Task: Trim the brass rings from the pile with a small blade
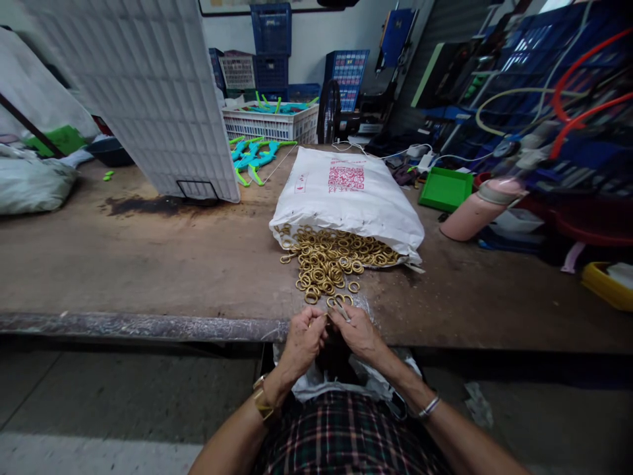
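My left hand [302,338] is closed at the front edge of the table, pinching a brass-coloured ring that its fingers mostly hide. Close beside it, my right hand [359,335] is closed around a small grey metal tool [342,310], whose exact kind I cannot make out. The fingertips of both hands nearly meet. Just beyond them lies a heap of brass-coloured rings [321,267], with a few loose ones near my right fingers. The heap spills from the mouth of a white woven sack [316,191] printed with a red square code, lying on its side.
A tall white ribbed panel [143,99] stands on the wooden table [222,264] at left. Turquoise and green plastic pieces [254,157] lie behind it, before a white crate [277,124]. To the right are a green tray [446,189], a pink bottle [467,214] and red hoses [568,105].
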Demonstrator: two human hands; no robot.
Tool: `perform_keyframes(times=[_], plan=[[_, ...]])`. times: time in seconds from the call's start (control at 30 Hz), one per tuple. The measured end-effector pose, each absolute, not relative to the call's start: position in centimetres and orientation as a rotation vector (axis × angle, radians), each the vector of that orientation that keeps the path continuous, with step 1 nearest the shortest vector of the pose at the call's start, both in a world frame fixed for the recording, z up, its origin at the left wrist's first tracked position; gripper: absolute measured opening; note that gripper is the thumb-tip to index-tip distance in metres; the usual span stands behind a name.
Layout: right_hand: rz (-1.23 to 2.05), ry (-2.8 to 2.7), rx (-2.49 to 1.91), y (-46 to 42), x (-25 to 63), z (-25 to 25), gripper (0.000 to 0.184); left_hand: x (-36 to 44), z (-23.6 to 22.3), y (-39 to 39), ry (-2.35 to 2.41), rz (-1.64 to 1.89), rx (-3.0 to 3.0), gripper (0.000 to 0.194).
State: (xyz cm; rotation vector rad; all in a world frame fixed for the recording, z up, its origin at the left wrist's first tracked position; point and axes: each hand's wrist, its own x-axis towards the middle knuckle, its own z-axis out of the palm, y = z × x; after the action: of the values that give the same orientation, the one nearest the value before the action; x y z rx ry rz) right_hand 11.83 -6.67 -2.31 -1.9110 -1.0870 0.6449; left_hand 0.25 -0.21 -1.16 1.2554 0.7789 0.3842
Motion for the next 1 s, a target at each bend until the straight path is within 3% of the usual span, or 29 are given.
perform_keyframes(times=[0.37,0.7,0.83,1.0], plan=[[0.642,-0.933,-1.947,-6.6,12.3,-2.5,0.031,0.4,-2.2,-0.7,0.771,0.483,1.335,0.021],[0.77,-0.811,-1.948,-6.1,12.5,-1.8,0.026,-0.3,-3.3,-0.9,0.537,0.846,1.916,0.023],[0.88,-0.735,-1.86,-6.1,12.4,-1.8,0.026,-0.3,-3.7,-0.7,0.35,0.814,2.046,0.027],[0.971,-0.661,-1.83,-6.3,12.3,-1.6,0.025,0.0,-3.2,-0.7,0.462,0.712,1.961,0.024]])
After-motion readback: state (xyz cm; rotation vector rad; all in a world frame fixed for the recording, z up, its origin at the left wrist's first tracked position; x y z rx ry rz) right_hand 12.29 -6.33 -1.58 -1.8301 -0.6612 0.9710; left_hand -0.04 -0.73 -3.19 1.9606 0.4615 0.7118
